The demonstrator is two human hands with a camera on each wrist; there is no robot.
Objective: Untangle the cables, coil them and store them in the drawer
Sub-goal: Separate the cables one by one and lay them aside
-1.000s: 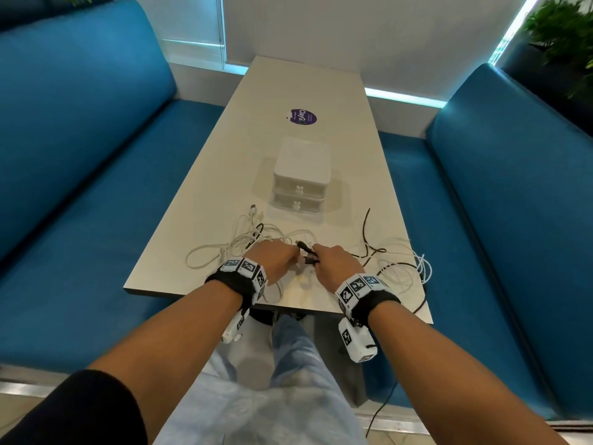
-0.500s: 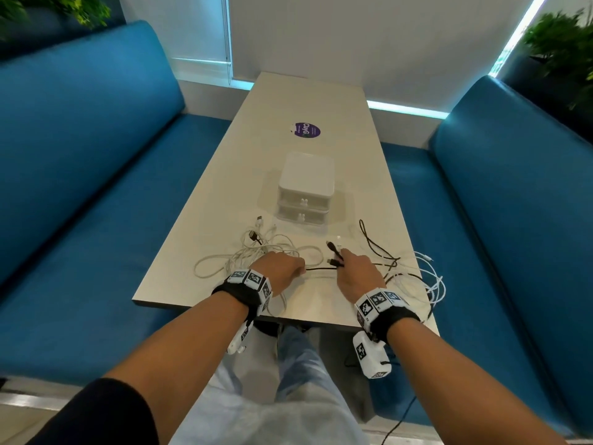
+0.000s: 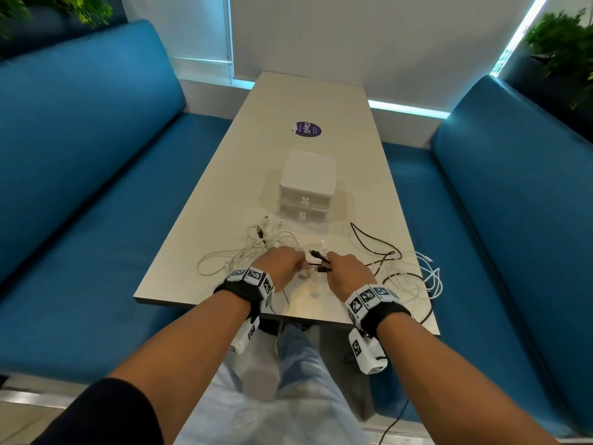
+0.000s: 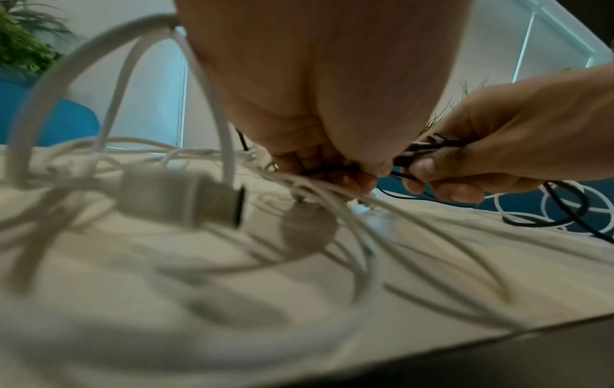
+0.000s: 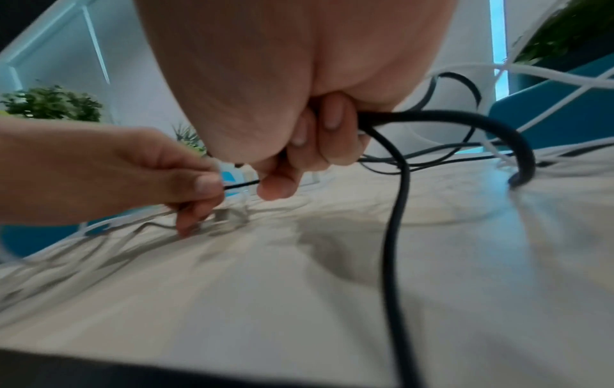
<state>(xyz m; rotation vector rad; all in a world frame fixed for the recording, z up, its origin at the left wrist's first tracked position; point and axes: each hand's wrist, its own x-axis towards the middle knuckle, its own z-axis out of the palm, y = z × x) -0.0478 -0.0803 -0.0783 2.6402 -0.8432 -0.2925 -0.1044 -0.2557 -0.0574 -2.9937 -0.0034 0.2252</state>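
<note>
A tangle of white cables [image 3: 256, 248] and a black cable [image 3: 372, 248] lies on the near end of the table [image 3: 224, 175]. My left hand [image 3: 284, 263] pinches a thin black strand [image 5: 239, 185] and white strands [image 4: 299, 181]. My right hand [image 3: 345, 268] grips the black cable's plug ends [image 3: 317, 255], with the thick black cable [image 5: 432, 115] running out of its fist. A white USB plug [image 4: 186, 200] hangs close to the left wrist. The white two-drawer box [image 3: 306, 187] stands beyond the cables, both drawers shut.
Blue benches [image 3: 80, 155] flank the table on both sides. More white cable loops [image 3: 430, 277] lie near the table's right edge. A purple sticker [image 3: 307, 129] lies further back. Plants [image 3: 558, 46] stand in the far corners.
My hands have come closer together again over the cables. The right hand has moved back towards the left with the black plug ends.
</note>
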